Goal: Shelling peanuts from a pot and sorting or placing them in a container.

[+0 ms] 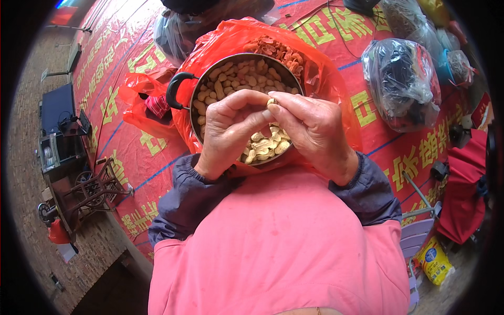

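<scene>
My left hand (238,128) and my right hand (317,130) meet over a metal pot with a black handle (171,91). Between their fingertips is a small peanut (272,102), pinched by the right thumb and forefinger, with the left fingertips against it. Unshelled peanuts (220,84) fill the far part of the pot. Paler peanut shells (263,146), some split, lie in its near part, partly hidden under my hands. Around the pot spreads a red plastic bag (330,78), holding a heap of shells (289,55) behind the rim.
Red sheeting with yellow characters (157,143) covers the floor. Clothes fill a clear plastic bag (401,84) at right; a smaller red bag (136,88) lies left of the pot. A treadle sewing-machine stand (92,183) is far left, a lilac slatted chair (415,236) lower right.
</scene>
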{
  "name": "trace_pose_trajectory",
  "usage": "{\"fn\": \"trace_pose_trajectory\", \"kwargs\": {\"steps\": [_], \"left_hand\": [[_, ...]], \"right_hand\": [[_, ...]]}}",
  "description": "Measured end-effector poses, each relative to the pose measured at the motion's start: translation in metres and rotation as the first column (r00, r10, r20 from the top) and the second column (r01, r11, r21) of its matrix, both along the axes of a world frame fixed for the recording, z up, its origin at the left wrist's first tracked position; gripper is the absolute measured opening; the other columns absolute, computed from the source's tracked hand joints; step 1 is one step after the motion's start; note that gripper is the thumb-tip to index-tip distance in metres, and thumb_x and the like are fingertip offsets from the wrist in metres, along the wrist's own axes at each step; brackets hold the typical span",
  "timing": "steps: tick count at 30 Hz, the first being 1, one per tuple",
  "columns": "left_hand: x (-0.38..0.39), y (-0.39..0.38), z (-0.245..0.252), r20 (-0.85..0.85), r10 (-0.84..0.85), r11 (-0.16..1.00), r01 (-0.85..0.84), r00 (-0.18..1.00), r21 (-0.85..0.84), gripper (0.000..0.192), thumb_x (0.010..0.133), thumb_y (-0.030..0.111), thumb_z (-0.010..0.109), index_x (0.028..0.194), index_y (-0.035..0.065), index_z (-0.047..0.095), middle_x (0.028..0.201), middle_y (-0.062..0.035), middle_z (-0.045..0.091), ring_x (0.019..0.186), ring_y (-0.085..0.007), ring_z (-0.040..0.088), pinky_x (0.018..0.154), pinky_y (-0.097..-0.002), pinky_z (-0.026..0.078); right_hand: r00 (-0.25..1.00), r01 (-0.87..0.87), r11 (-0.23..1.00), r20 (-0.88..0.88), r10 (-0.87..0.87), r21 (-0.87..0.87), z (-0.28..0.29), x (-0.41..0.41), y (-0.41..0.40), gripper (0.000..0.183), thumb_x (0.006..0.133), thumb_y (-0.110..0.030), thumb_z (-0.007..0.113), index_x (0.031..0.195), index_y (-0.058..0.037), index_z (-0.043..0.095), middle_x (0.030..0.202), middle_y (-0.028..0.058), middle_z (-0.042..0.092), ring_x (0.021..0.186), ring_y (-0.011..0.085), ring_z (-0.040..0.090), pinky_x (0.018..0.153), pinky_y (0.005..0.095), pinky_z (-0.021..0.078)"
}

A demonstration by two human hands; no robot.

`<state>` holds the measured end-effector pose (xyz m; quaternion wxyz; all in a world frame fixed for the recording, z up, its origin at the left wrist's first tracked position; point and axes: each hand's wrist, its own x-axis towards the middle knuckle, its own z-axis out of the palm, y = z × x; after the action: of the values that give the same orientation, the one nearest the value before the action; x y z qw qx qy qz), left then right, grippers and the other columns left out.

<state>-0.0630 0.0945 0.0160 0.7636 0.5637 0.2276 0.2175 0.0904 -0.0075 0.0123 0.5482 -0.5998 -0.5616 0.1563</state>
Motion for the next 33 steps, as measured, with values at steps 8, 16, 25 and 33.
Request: {"fn": "trace_pose_trajectory", "kwargs": {"steps": [8,16,25,33], "left_hand": [[-0.005,0.007,-0.005,0.018,-0.018,0.962,0.023,1.000,-0.272,0.014,0.098,0.009,0.063,0.107,-0.0011,0.067,0.090,-0.0093,0.072,0.072,-0.0140,0.067,0.067,-0.0268,0.054],[-0.018,0.018,-0.008,0.082,-0.062,0.815,0.098,0.995,-0.572,0.015,0.097,0.011,0.066,0.109,0.0020,0.068,0.090,-0.0124,0.073,0.074,-0.0177,0.069,0.070,-0.0304,0.057],[-0.019,0.017,-0.006,-0.184,0.291,0.481,0.023,0.939,0.876,0.017,0.086,-0.001,0.072,0.101,0.0008,0.065,0.084,-0.0109,0.067,0.073,-0.0106,0.067,0.066,-0.0294,0.052],[-0.013,0.027,0.011,-0.109,-0.020,0.991,0.006,0.994,-0.131,0.015,0.095,0.004,0.068,0.107,-0.0031,0.064,0.087,-0.0093,0.072,0.076,-0.0162,0.069,0.071,-0.0277,0.057]], "right_hand": [[0.972,-0.034,0.999,-0.235,0.026,-0.029,-0.001,-0.007,-0.001,0.012,0.096,-0.003,0.064,0.104,0.0040,0.070,0.078,0.0126,0.069,0.065,0.0199,0.069,0.059,0.0300,0.0522],[0.669,-0.213,0.968,-0.742,0.047,-0.131,0.003,-0.007,-0.002,0.016,0.101,-0.008,0.062,0.105,0.0041,0.072,0.085,0.0029,0.071,0.077,0.0059,0.065,0.068,0.0206,0.0537],[0.939,-0.040,0.998,0.339,0.054,-0.048,-0.004,0.008,0.007,0.010,0.087,-0.005,0.073,0.094,0.0018,0.071,0.084,0.0165,0.070,0.069,0.0256,0.069,0.062,0.0319,0.0533],[0.843,-0.196,0.957,-0.535,0.053,-0.213,0.004,0.015,-0.001,0.015,0.099,-0.009,0.066,0.106,0.0021,0.073,0.083,0.0050,0.072,0.071,0.0074,0.066,0.061,0.0198,0.0534]]}}
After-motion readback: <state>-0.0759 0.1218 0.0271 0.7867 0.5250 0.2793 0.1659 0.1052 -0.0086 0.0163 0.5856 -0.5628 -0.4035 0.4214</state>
